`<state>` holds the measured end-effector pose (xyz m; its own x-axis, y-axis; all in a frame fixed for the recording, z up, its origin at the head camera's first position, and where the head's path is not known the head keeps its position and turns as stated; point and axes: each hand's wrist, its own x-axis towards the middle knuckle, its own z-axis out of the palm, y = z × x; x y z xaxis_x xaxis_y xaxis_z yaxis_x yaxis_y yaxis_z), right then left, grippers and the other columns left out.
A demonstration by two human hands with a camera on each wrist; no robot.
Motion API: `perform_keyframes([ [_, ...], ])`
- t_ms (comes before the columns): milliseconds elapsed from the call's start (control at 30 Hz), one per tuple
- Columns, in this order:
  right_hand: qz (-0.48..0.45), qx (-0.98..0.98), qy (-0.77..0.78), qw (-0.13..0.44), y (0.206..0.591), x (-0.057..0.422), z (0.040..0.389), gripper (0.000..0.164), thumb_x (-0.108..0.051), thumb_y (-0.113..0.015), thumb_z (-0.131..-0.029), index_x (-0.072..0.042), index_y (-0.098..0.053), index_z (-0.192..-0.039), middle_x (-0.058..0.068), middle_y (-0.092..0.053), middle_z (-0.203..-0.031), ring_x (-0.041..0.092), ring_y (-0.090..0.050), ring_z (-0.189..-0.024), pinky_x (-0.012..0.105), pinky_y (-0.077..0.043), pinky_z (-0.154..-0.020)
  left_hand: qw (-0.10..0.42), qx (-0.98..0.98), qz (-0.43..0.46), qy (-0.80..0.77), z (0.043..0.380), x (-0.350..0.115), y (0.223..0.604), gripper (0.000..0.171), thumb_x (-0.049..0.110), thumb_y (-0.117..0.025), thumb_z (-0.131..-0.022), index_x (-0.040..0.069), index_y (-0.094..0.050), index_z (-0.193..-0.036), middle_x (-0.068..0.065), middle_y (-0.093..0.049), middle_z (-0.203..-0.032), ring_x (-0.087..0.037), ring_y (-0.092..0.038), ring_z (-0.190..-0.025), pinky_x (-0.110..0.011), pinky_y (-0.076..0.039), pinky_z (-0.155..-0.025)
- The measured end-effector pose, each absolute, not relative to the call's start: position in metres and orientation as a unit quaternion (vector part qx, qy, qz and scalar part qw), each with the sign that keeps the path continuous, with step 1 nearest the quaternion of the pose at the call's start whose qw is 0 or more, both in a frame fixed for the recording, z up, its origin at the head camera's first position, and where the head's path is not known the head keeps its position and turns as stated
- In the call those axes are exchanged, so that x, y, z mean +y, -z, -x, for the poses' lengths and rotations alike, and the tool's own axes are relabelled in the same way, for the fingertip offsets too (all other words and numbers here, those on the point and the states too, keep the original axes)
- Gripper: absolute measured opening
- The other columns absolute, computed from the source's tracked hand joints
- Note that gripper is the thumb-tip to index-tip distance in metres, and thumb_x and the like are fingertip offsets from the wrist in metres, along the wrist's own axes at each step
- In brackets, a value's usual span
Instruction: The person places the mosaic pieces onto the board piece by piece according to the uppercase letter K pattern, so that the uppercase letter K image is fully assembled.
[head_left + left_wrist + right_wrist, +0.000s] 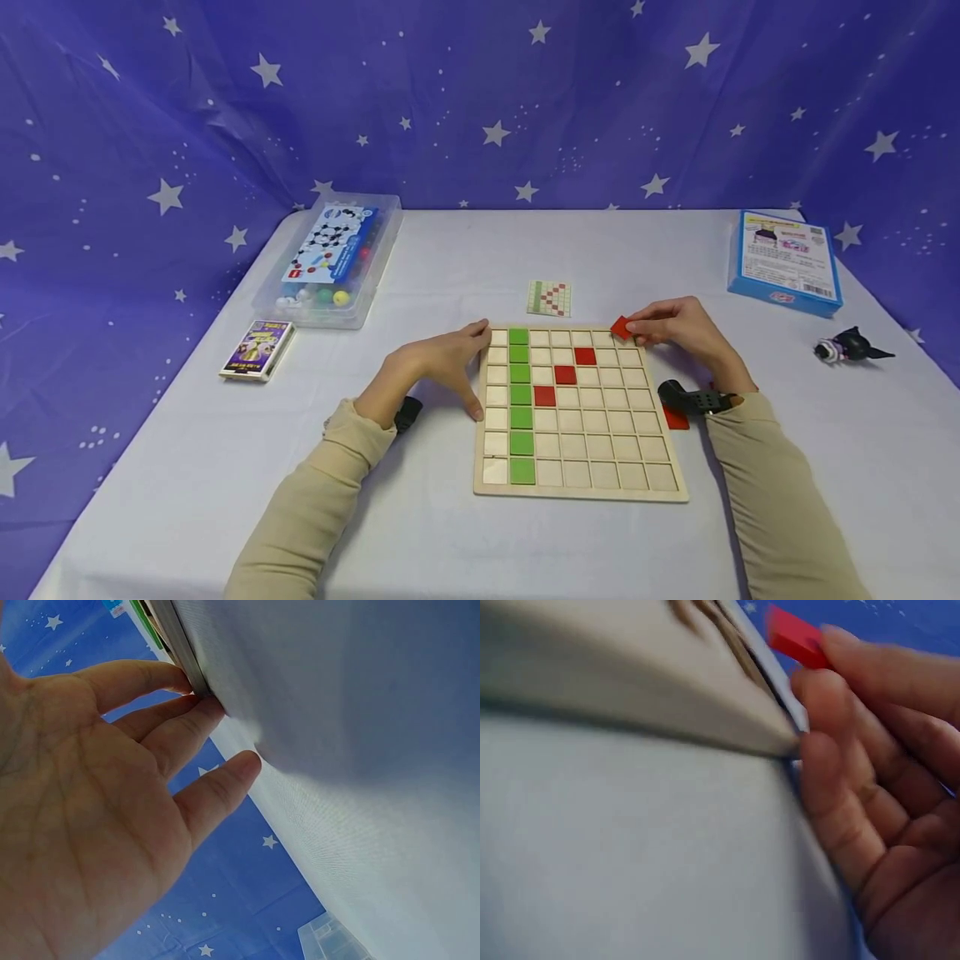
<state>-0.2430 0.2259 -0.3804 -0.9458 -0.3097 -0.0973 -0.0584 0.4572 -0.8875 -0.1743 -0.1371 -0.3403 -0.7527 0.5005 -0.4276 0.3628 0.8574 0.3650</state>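
A square wooden grid board [581, 494] lies on the white table. Green tiles [520, 372] fill its second column from the left, and three red tiles [565, 375] form a diagonal rising rightward. At the board's left edge, my left hand [442, 358] rests with fingers spread, fingertips by the far corner and thumb lower down. My right hand [678, 323] pinches a red tile [621, 327] between thumb and fingers, over the far right corner cell. In the right wrist view, the pinched tile [796, 637] shows tilted above the board's edge.
Beyond the board lies a small pattern card [549, 297]. More red tiles [677, 419] lie partly hidden beneath my right wrist. A clear plastic case [330, 258] and a small card box [257, 350] are at left; a blue box [783, 262] and black figurine [851, 345] at right.
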Motion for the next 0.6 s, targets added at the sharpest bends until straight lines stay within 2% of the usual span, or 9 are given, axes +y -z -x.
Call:
perform_keyframes([
  [200, 0.132, 0.838, 0.511, 0.14, 0.377, 0.217, 0.247, 0.037, -0.016, -0.071, -0.088, 0.012, -0.065, -0.112, -0.009, -0.07, -0.072, 0.011, -0.06, -0.06, 0.027, -0.052, -0.058, 0.262, 0.928, -0.231, -0.13, 0.174, -0.137, 0.34, 0.127, 0.043, -0.088, -0.065, 0.005, -0.007, -0.155, -0.013, 0.003, -0.163, -0.027, -0.006, -0.15, -0.041, -0.021, -0.12],
  [333, 0.154, 0.85, 0.482, 0.143, 0.373, 0.21, 0.245, 0.035, -0.015, -0.071, -0.087, 0.009, -0.067, -0.111, -0.008, -0.071, -0.073, 0.01, -0.053, -0.056, 0.028, -0.048, -0.053, 0.261, 0.928, -0.232, -0.13, 0.173, -0.138, 0.34, 0.127, 0.043, -0.088, -0.065, 0.004, -0.007, -0.155, -0.014, 0.002, -0.163, -0.027, -0.006, -0.15, -0.041, -0.021, -0.12],
  [467, 0.18, 0.875, 0.434, 0.121, 0.37, 0.202, 0.244, 0.028, -0.015, -0.071, -0.086, 0.005, -0.072, -0.106, 0.001, -0.075, -0.084, 0.008, -0.053, -0.062, 0.026, -0.044, -0.053, 0.259, 0.928, -0.234, -0.13, 0.174, -0.138, 0.34, 0.127, 0.043, -0.088, -0.065, 0.004, -0.007, -0.155, -0.014, 0.002, -0.163, -0.027, -0.007, -0.15, -0.041, -0.021, -0.12],
  [600, 0.196, 0.891, 0.394, 0.108, 0.368, 0.197, 0.245, 0.022, -0.011, -0.07, -0.086, 0.003, -0.074, -0.102, 0.014, -0.074, -0.095, 0.004, -0.058, -0.075, 0.023, -0.045, -0.064, 0.26, 0.928, -0.234, -0.131, 0.174, -0.137, 0.34, 0.127, 0.043, -0.088, -0.065, 0.004, -0.007, -0.155, -0.014, 0.002, -0.163, -0.027, -0.005, -0.15, -0.04, -0.021, -0.12],
])
